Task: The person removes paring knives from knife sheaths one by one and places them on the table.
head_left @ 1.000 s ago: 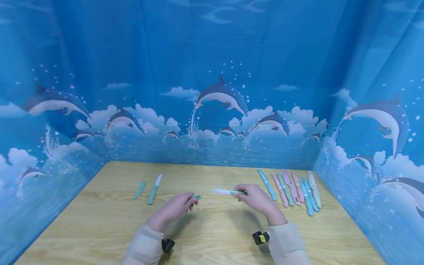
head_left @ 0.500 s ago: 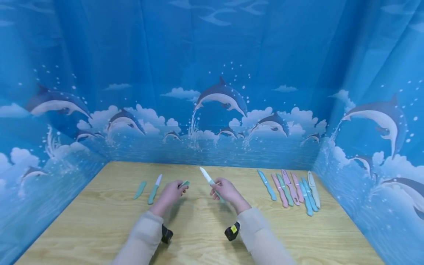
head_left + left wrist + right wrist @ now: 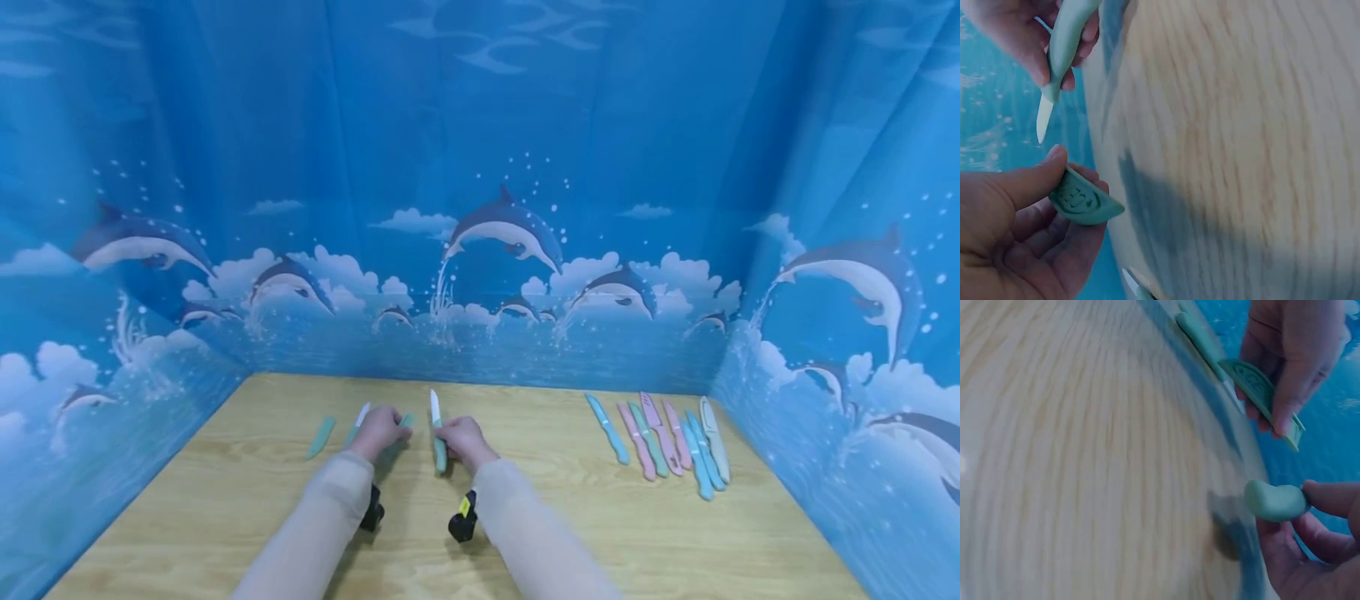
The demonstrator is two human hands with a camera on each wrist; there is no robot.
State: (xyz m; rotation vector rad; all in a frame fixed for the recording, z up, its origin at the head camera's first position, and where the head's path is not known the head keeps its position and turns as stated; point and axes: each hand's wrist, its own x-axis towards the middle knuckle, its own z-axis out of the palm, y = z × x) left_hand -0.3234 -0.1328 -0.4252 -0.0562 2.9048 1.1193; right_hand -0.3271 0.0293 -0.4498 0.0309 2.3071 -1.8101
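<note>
My left hand [image 3: 378,432] pinches a green blade sheath [image 3: 1085,201] with an embossed pattern between thumb and fingers. My right hand [image 3: 467,440] grips a small knife [image 3: 440,454] by its pale green handle, the white blade bare and pointing toward the back of the table. In the head view a short gap separates the sheath from this knife. Another green-handled knife [image 3: 362,413] with a bare white blade lies on the table, partly hidden by my left hand. A second green sheath [image 3: 321,437] lies farther left.
At the right of the wooden table [image 3: 540,517] several knives lie side by side, among them a blue knife [image 3: 606,427], a pink knife [image 3: 636,440] and a pale green knife [image 3: 714,437]. A blue dolphin-print curtain [image 3: 480,333] encloses the back and sides.
My right hand has come left with the knife, whose blade has turned from pointing left to pointing away. My left hand has shifted left with the sheath, now overlapping the knife on the table.
</note>
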